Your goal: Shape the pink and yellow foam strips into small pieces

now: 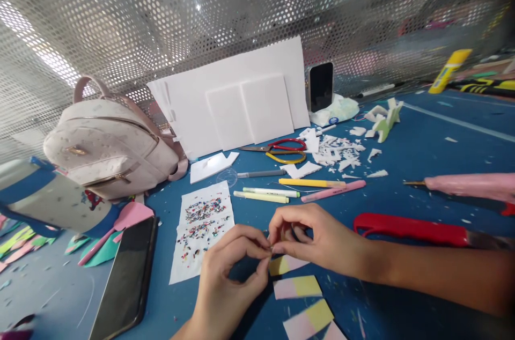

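Observation:
My left hand [235, 270] and my right hand [317, 238] meet fingertip to fingertip above the blue table. Both are pinched closed, and whatever lies between the fingers is too small to make out. Just under the right fingers lies a pink and yellow paper piece [284, 264], partly covered. Two more such pieces, a second paper piece [298, 287] and a third paper piece [309, 319], lie nearer to me. Left of my hands is a white sheet [177, 262] scattered with small, shiny, many-coloured bits [205, 210].
Beyond my hands lie several markers [311, 183], scissors [277, 150] and white scraps [338, 152]. A red-handled tool [410, 229] and a pink glue gun [470, 188] are on the right. A phone [126, 275] and a backpack [112, 141] stand left; white boards [185, 98] lean behind.

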